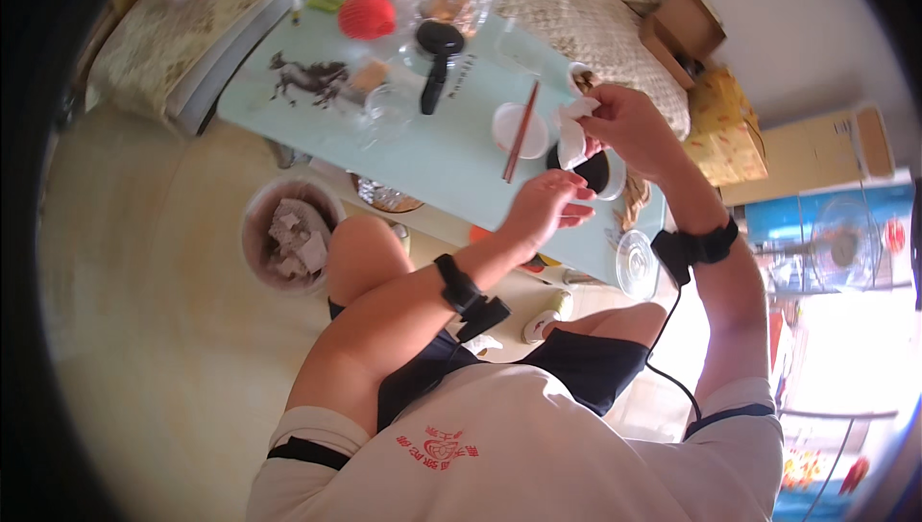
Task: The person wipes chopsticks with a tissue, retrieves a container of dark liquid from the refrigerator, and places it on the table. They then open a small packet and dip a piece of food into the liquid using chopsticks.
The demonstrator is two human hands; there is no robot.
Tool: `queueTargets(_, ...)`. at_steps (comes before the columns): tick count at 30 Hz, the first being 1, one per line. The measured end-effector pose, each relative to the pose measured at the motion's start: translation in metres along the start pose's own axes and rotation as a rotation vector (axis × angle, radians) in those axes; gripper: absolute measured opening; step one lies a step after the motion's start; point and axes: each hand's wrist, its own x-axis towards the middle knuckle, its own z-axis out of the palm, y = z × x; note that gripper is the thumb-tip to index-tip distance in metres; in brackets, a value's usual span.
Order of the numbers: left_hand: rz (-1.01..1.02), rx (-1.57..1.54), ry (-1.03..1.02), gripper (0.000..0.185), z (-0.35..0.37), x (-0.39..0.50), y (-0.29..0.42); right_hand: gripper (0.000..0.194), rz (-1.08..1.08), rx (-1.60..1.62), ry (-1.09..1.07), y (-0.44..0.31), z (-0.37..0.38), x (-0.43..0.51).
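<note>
My right hand (625, 126) pinches a crumpled white paper tissue (573, 140) between thumb and fingers, above the table. Just below the tissue, a round container with dark contents (596, 172) is partly covered by it. My left hand (544, 206) hovers near the table's front edge, fingers apart, holding nothing I can see. It is apart from the tissue. To the left of the tissue stands a white bowl (502, 129), with a pair of reddish-brown chopsticks (522, 131) lying across it. Behind the right hand, a small cup (576, 75) with brown contents is partly hidden.
The pale glass-topped table (446, 154) bears a black-handled round utensil (434, 75), a red netted ball-shaped thing (367, 16) and clear plastic bags. A clear plastic lid (637, 265) lies at the right end. A waste bin (259, 263) with used paper stands on the floor beside my left knee.
</note>
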Motion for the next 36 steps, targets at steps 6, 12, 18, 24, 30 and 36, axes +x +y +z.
queueTargets(6,-0.160,-0.182,-0.135,0.035,0.003,-0.007,0.007,0.022,-0.026,-0.469,0.473,0.073,0.024,-0.095)
queueTargets(12,-0.211,0.341,-0.112,0.022,0.010,-0.004,-0.029,0.025,0.087,-0.295,0.637,0.127,0.073,-0.140)
queueTargets(18,-0.327,0.571,-0.093,0.020,0.012,0.004,-0.062,0.023,0.225,-0.165,0.630,0.162,0.075,-0.174)
queueTargets(24,-0.373,0.627,-0.028,0.021,0.022,0.009,-0.088,0.030,0.358,-0.190,0.643,0.181,0.079,-0.198)
queueTargets(30,-0.376,0.735,-0.019,0.018,0.019,0.021,-0.095,0.030,0.286,0.016,0.663,0.188,0.085,-0.203)
queueTargets(36,-0.401,0.733,-0.059,0.021,0.009,0.025,-0.090,0.027,0.376,0.388,0.565,0.205,0.076,-0.195)
